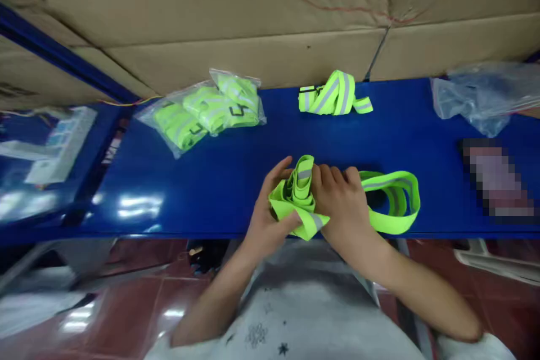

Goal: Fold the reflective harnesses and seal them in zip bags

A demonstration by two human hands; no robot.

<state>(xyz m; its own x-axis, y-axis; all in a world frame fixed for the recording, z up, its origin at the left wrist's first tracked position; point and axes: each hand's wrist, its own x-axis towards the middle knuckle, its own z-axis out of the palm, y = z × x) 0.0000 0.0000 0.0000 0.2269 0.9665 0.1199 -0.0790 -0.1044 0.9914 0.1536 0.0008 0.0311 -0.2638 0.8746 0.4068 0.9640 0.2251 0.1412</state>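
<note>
A neon yellow strap with grey reflective stripes [392,199] lies near the front edge of the blue table [211,180]. Part of it is folded into a bundle between my hands. My left hand [270,216] cups the bundle from the left, fingers wrapped round it. My right hand [343,199] presses on the bundle from the right, fingers curled over the folds. The strap's loose loop trails off to the right of my right hand.
A second folded neon strap [333,95] lies at the table's back. Left of it are clear bags of packed straps [206,109]. An empty clear plastic bag [485,95] sits at the back right, a blurred object [495,180] on the right. Cardboard [270,11] stands behind.
</note>
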